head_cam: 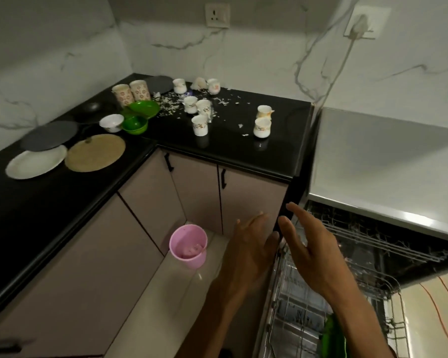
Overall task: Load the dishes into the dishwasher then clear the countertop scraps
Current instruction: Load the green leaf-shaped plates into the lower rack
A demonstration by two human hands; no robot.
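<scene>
My left hand [248,244] and my right hand [308,244] are both raised with straight fingers, holding nothing, beside the open dishwasher [360,254]. Its wire racks [303,319] are pulled out, with a green item [332,337] in the lower one. On the black countertop [230,148] stand several white cups [199,125], two patterned tumblers [131,93], green bowls [140,115], a white bowl [111,122] and white scraps [168,104]. Plates lie at the left: white [35,162], tan [95,156], grey [49,135].
A pink bin [188,246] stands on the floor in the cabinet corner, left of my hands. A dark pan [93,108] sits near the wall. A white plug and cable [357,27] hang over the steel surface at right. An orange cord [435,306] lies on the floor.
</scene>
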